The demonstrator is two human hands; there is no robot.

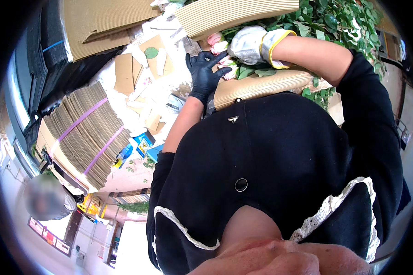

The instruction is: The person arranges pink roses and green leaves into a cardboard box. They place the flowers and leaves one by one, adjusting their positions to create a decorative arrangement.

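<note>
Pink roses [219, 47] lie with their heads toward the left, between two pieces of tan corrugated cardboard. My left hand [204, 73], in a black glove, reaches the blooms with its fingers apart. Its thumb and forefinger are at the rose heads. Over the roses, just behind their heads, rests my right hand [248, 45] in a grey-white glove with a yellow-edged cuff. That hand looks rounded and closed, and whatever its fingers hold is hidden beneath it. One corrugated piece [261, 87] lies nearest my body; the other [236, 17] curves along the far side.
Green leafy stems [339, 23] are heaped at the far right. Paper and cardboard scraps [126, 73] litter the left of the work surface. A strapped stack of cardboard [85, 128] stands further left, near a person with a blurred head [45, 197]. Flat cardboard [105, 23] lies at the far left.
</note>
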